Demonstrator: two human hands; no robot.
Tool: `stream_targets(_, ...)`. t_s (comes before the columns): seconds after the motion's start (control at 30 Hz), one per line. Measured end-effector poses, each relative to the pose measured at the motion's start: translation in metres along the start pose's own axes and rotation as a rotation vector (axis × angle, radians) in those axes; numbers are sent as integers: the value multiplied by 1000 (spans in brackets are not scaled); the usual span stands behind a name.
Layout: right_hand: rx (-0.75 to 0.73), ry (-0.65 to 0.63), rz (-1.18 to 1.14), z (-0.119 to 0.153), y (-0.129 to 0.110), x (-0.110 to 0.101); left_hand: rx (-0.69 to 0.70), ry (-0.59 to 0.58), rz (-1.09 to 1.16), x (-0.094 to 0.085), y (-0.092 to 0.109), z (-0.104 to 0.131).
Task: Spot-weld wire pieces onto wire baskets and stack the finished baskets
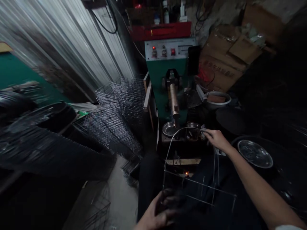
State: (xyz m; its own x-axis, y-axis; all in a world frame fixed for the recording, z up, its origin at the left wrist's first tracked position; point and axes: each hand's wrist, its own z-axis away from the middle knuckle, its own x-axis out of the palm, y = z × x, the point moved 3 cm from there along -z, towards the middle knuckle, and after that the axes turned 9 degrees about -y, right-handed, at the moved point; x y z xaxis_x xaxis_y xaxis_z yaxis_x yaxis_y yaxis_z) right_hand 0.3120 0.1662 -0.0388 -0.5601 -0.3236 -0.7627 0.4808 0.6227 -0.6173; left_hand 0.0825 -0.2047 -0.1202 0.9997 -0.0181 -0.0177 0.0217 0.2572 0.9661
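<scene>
A thin metal wire frame with a tall curved arch is held over my lap, in front of the spot welding machine. My left hand is closed around the frame's lower left side; its fingers are dark and partly blurred. At the far end of the arch, my right hand pinches the wire between thumb and fingers. The arch top passes just below the machine's copper-coloured electrode arm. Beneath that arm sits a shallow metal dish, close to the wire.
Stacked wire racks stand to the left of the machine. On the right are a round bowl with a brick-like block and a metal dish. Cardboard boxes lean behind. A small orange glow shows below the frame.
</scene>
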Motion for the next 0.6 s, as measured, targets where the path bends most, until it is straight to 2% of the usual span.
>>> stream_targets(0.07,-68,-90,-28,-11,-11,16,-23,-60,-50,-32,26,14)
stream_targets(0.1,-92,-122,-28,-16,-16,26,-31,-40,-139,-52,44,13)
stream_targets(0.17,-112,-147,4,-23,-26,43,31,118,-464,-91,88,-9)
stream_targets(0.23,-105,-147,56,-28,-35,54,134,227,-822,-112,130,-53)
stream_targets(0.27,-94,-153,82,-31,-38,58,158,232,-971,-114,145,-80)
stream_targets(0.33,-68,-181,120,-35,-41,61,199,215,-1060,-107,164,-135)
stream_targets(0.43,-20,-198,146,-38,-38,62,226,139,-1141,-85,169,-199)
stream_targets(0.5,2,-199,151,-38,-33,62,237,90,-1175,-74,165,-222)
stream_targets(0.6,5,-202,130,-38,-27,62,269,64,-1189,-71,158,-237)
